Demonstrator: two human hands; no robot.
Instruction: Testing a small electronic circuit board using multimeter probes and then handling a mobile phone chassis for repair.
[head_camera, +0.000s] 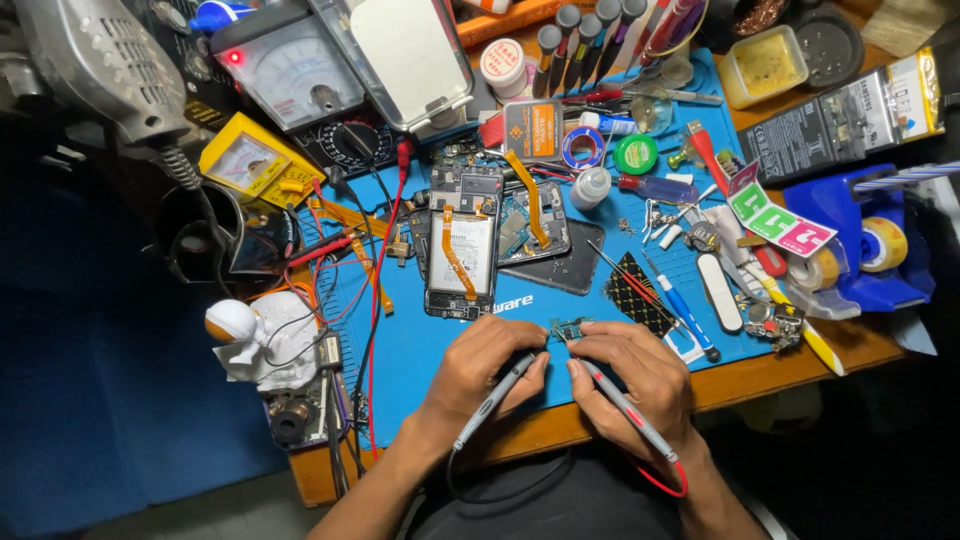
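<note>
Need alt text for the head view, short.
Two bare hands, left hand and right hand, each press a meter probe to a small circuit board on a blue work mat. Behind it lies an opened phone, amid tools, tape and an analog meter.

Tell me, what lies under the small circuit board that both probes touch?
The small circuit board rests on the blue work mat, between the left hand and the right hand. The mat directly beneath the board is covered.
</note>
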